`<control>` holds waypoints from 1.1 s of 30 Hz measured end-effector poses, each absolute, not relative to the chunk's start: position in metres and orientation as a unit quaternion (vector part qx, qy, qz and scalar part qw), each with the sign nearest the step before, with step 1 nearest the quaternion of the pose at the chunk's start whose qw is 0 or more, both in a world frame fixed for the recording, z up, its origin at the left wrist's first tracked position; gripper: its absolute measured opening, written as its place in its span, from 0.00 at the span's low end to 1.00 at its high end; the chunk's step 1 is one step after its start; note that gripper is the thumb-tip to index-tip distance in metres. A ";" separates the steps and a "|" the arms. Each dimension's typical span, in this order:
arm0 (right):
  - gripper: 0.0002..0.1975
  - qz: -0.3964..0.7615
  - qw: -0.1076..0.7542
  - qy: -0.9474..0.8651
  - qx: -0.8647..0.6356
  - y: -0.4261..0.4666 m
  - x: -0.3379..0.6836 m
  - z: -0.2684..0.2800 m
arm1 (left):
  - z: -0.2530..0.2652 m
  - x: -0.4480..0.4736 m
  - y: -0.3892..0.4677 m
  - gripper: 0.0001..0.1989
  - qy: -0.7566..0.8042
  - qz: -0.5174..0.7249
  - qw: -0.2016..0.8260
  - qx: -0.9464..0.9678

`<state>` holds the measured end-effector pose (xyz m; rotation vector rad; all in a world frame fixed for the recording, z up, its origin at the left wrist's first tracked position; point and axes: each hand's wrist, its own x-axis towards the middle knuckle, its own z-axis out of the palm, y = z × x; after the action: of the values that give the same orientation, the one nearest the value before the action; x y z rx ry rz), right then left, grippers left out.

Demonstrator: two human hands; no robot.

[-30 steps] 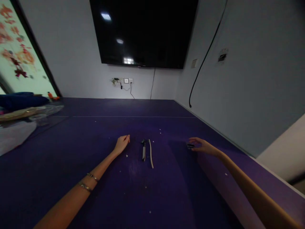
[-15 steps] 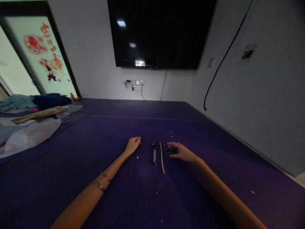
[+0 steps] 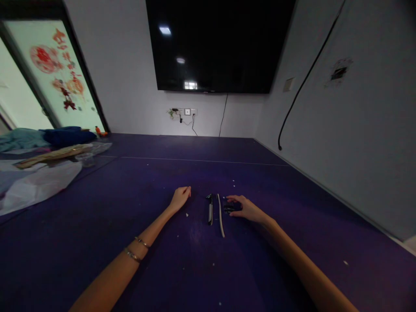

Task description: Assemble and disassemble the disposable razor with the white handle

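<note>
a: which way does the small dark case [image 3: 229,209] lie from the fingers?

b: right at the tips of the right hand [image 3: 249,210], on the side facing the tabletop's [image 3: 156,286] left edge; its long axis seems to run crosswise, from left edge toward right edge; the thumb is on the near side, the other fingers on the far side; the right hand is clearly the nearer one.

a: is it gripped, then?

b: i cannot tell; the fingers are curved and parted about it, but whether they press on it is too dim to read; the left hand [image 3: 180,199] is loosely clenched, nothing seen in it, just left of the razor-like tool [image 3: 210,210] and apart from it.

a: and between the hands?

b: that tool, then a pale curved strip [image 3: 221,219] beside it; both long axes run toward the far edge, with a gap between; the case is just right of the strip, well in from the far right corner.

a: the count?

b: two hands; one case; one razor-like tool; one strip; two bracelets [image 3: 132,255]; one television [image 3: 221,47] above the far edge.
</note>
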<state>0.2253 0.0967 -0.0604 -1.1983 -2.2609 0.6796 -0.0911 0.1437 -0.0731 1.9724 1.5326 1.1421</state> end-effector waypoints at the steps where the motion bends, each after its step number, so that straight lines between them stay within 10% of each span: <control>1: 0.31 0.250 0.245 -0.828 -0.438 0.097 0.225 -0.060 | -0.073 -0.091 0.144 0.22 0.547 0.408 0.196 0.705; 15: 0.30 0.236 0.266 -0.818 -0.451 0.098 0.230 -0.061 | -0.072 -0.091 0.141 0.22 0.559 0.400 0.160 0.708; 24: 0.18 0.011 0.271 -0.792 -0.548 0.114 0.288 -0.074 | -0.065 -0.105 0.147 0.14 0.599 0.354 0.051 0.717; 33: 0.23 -0.022 0.199 -0.740 -0.642 0.103 0.337 -0.103 | -0.078 -0.118 0.147 0.29 0.691 0.138 -0.045 0.709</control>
<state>0.3367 0.1033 -0.1034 -1.7965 -2.0680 -0.0612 -0.1183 0.1467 -0.0778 2.2916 2.2332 0.4461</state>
